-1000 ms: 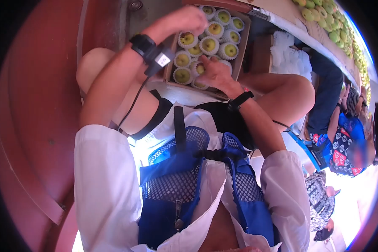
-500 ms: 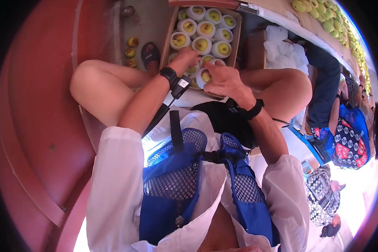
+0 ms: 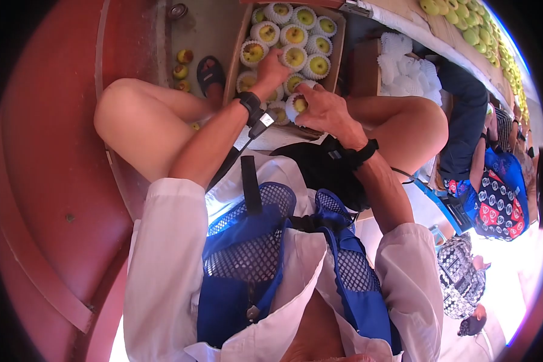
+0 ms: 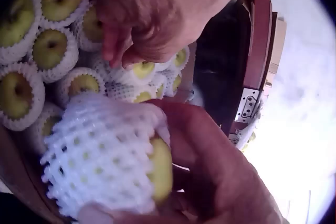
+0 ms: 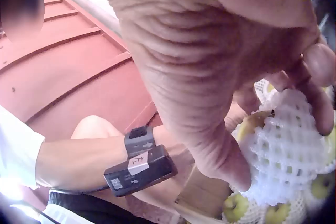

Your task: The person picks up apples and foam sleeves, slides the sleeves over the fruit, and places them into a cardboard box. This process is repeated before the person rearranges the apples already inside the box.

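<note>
Closest to me are my white shirt [image 3: 169, 259] and blue mesh vest [image 3: 241, 259], with my knees spread wide beyond them. My right hand [image 3: 333, 113] is curled round an apple [image 4: 162, 171] in a white foam net [image 4: 94, 145], thumb on one side and fingers on the other, held over the near end of the cardboard box [image 3: 339, 45]; one yellow-green side shows bare past the net's edge. My left hand [image 3: 270, 75] is just beside it, reaching in with fingers bent down among the other apples [image 3: 294, 35]; I cannot tell whether they pinch anything. Those apples fill the box in rows, each in its own net, most with the top showing. Left of the box are my dark sandal [image 3: 211, 71] and a few bare apples [image 3: 180, 72] on the floor. Right of it lies a heap of loose foam nets [image 3: 409, 71]. Past that, green fruit [image 3: 478, 33] is piled on the worktop [image 3: 449, 42], and farther off is a person in patterned clothes [image 3: 463, 274].
</note>
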